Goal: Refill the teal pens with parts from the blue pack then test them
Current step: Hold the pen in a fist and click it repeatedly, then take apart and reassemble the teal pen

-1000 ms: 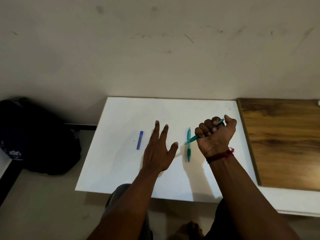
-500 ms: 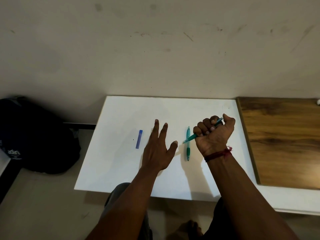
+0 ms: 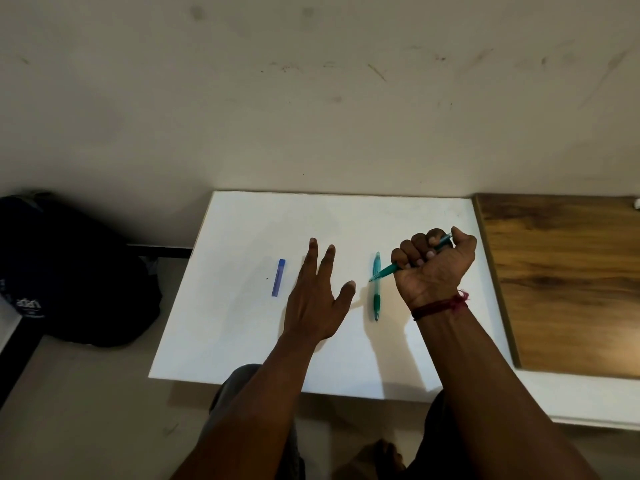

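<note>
One teal pen [image 3: 398, 268] clenched in right hand [image 3: 434, 268], fist wrapped round barrel, tip poking out left and down, cap end out by thumb. Thumb near top end, so likely clicking or about to twist barrel open; cannot tell which. Fist grip suits bracing barrel, not writing.

Second pen [image 3: 376, 289] flat on desk [image 3: 242, 341], lengthwise toward wall, just left of right hand, held pen's tip crossing above it. Parked there within reach, probably waiting its turn.

Blue pack [image 3: 278, 278] flat on desk, left of left hand [image 3: 317, 299], near but apart. Looks shut; too small to be sure. No refill parts visible outside it.

Left hand open, grip wide, fingers spread and pointing to wall, holding nothing, between pack and lying pen. Touching desk or hovering just above: cannot tell. Placed mid-way, handy for either pack or pen.

Judged early stage: pack untouched-looking, no pen apart. Next likely left hand to held pen's tip end to unscrew, or to pack.

Risk: small parts rolling off white desk.

Outward: wooden board [image 3: 561, 278] to right, dark bag [image 3: 76, 271] on floor at left, scuffed wall [image 3: 311, 98] behind. Red thread [image 3: 441, 304] on right wrist.
</note>
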